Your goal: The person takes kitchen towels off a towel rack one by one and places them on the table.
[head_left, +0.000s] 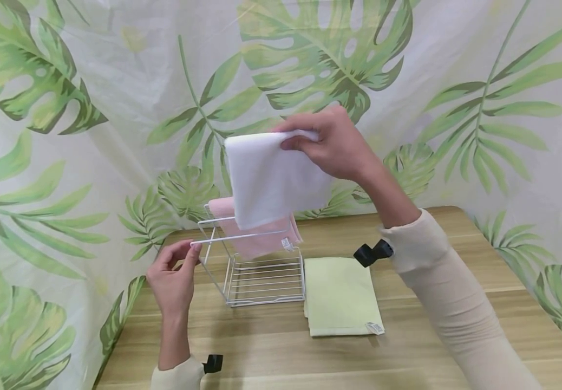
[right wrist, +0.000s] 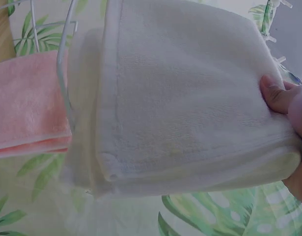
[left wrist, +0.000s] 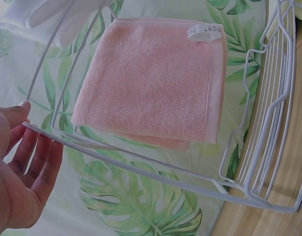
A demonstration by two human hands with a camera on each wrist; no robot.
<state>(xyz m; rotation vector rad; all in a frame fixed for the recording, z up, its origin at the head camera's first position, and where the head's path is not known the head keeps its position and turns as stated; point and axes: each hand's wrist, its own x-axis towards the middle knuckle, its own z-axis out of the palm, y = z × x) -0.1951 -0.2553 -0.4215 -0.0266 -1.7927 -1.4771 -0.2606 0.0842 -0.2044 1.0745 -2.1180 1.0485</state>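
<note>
In the head view my left hand (head_left: 172, 276) pinches the front upper corner of a white wire rack (head_left: 266, 299) between thumb and fingers. My right hand (head_left: 334, 142) grips the top fold of a white towel (head_left: 271, 179), which hangs in the air above the rack. The towel's lower part overlaps a pink towel (head_left: 256, 244) draped over a rear rail. In the left wrist view the pink towel (left wrist: 151, 81) shows a white label near its corner. The right wrist view has the white towel (right wrist: 190, 93) close to a rack rail (right wrist: 61, 64); whether they touch, I cannot tell.
A folded yellow-green towel (head_left: 341, 298) with a label lies on the wooden table (head_left: 261, 346), right of the rack. Behind the table hangs a leaf-patterned cloth (head_left: 130, 108). Black wrist straps (head_left: 372, 253) stick out from the sleeves.
</note>
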